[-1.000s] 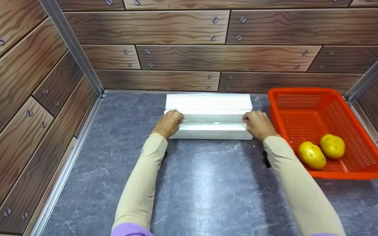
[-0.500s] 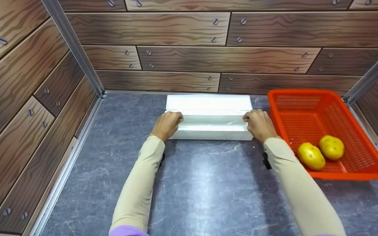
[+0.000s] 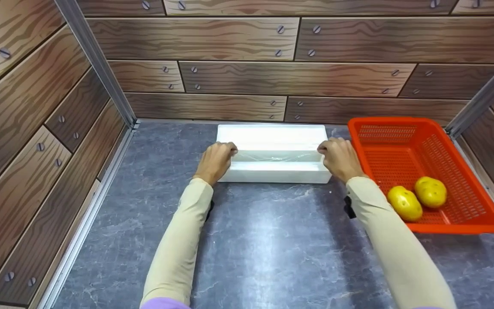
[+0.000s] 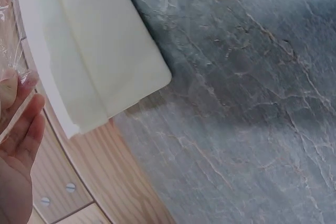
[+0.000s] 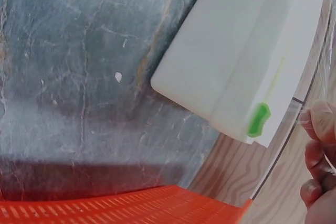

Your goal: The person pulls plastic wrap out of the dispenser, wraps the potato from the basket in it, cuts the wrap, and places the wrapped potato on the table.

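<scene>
A long white cling film box (image 3: 275,175) lies on the grey marbled surface with its lid (image 3: 272,136) tipped back. Clear cling film (image 3: 278,159) stretches between both hands above the box. At the box's left end, my left hand (image 3: 215,160) pinches one corner of the film between thumb and fingertip; the pinch also shows in the left wrist view. Near the right end, my right hand (image 3: 339,159) pinches the other corner, with film strands rising past the fingertips in the right wrist view. A green piece (image 5: 259,120) sits on the box's end. The film roll inside is hidden.
An orange-red plastic basket (image 3: 433,227) stands to the right, close beside my right forearm. Two yellow potato-like items (image 3: 405,203) lie in it. Wood-patterned walls (image 3: 230,38) close off the back and sides, with a metal rail (image 3: 97,197) along the left.
Both hands have risen slightly from the box, keeping their pinch on the film. The stretched film has come up with them. The box and basket stay in place.
</scene>
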A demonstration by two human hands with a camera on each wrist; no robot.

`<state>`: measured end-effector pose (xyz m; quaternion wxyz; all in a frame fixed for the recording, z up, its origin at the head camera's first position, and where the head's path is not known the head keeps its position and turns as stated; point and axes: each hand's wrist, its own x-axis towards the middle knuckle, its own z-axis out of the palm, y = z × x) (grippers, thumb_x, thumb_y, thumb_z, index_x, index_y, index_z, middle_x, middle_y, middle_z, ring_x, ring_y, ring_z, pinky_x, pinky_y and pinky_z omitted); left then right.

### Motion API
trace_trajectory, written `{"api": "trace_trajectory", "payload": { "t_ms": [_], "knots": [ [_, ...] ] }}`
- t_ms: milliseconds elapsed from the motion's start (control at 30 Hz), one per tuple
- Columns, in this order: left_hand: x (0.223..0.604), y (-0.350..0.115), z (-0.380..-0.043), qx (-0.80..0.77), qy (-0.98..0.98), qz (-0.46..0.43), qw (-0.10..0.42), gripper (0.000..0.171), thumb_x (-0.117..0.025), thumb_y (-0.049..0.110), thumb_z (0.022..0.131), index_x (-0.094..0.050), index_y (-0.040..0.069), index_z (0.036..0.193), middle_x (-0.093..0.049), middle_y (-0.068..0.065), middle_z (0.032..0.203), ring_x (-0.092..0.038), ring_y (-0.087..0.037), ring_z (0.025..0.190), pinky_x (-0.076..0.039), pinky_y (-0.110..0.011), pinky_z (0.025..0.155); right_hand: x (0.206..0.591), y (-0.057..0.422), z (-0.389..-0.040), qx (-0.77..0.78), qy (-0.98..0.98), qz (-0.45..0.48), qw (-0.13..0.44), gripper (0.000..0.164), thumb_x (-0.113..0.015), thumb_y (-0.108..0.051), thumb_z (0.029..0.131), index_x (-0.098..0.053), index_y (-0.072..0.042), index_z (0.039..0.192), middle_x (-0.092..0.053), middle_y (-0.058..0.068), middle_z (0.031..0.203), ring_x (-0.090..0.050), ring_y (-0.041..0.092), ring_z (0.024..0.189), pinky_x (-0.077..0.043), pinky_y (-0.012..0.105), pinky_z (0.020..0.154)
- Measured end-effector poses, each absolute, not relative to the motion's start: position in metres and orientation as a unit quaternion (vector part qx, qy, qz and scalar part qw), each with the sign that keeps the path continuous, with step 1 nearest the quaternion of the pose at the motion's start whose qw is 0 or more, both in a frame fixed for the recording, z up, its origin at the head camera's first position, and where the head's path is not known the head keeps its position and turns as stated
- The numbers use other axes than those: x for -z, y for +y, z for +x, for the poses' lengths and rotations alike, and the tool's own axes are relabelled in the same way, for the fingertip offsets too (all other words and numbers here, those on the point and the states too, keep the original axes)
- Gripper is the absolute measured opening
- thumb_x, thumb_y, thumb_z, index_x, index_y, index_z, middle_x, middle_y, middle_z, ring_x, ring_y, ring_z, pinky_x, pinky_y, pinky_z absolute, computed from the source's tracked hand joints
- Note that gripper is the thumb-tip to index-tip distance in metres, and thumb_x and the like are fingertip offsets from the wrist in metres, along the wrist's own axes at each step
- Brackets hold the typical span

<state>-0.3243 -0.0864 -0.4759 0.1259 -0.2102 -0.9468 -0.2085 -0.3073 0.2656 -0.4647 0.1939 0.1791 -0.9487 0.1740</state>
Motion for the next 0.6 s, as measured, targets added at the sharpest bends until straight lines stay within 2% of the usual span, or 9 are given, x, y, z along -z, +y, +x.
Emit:
{"api": "trace_trajectory", "payload": {
  "t_ms": [233, 400, 600],
  "knots": [
    [0.468, -0.087, -0.324, 0.218, -0.939, -0.211, 0.161, 0.014, -0.064, 0.012, 0.099, -0.076, 0.004, 0.101, -0.076, -0.012, 0.096, -0.071, -0.032, 0.094, -0.057, -0.045, 0.084, 0.454, 0.266, -0.307, -0.176, -0.943, 0.184, 0.213, 0.012, -0.068, 0.009, 0.082, -0.076, 0.004, 0.089, -0.072, 0.021, 0.087, -0.062, 0.044, 0.082, -0.049, 0.056, 0.079],
    [0.461, -0.088, -0.323, 0.221, -0.936, -0.211, 0.174, 0.014, -0.065, 0.012, 0.099, -0.076, 0.004, 0.101, -0.076, -0.012, 0.096, -0.071, -0.033, 0.094, -0.056, -0.045, 0.085, 0.447, 0.266, -0.307, -0.178, -0.941, 0.186, 0.22, 0.008, -0.069, 0.006, 0.084, -0.076, 0.004, 0.088, -0.071, 0.021, 0.087, -0.061, 0.044, 0.081, -0.048, 0.055, 0.078],
    [0.453, -0.09, -0.322, 0.223, -0.934, -0.207, 0.186, 0.015, -0.064, 0.013, 0.099, -0.076, 0.004, 0.099, -0.076, -0.01, 0.093, -0.071, -0.033, 0.091, -0.056, -0.047, 0.082, 0.437, 0.266, -0.305, -0.184, -0.939, 0.187, 0.223, 0.009, -0.067, 0.006, 0.086, -0.075, 0.005, 0.089, -0.071, 0.022, 0.09, -0.061, 0.045, 0.085, -0.047, 0.057, 0.083]
  ]
}}
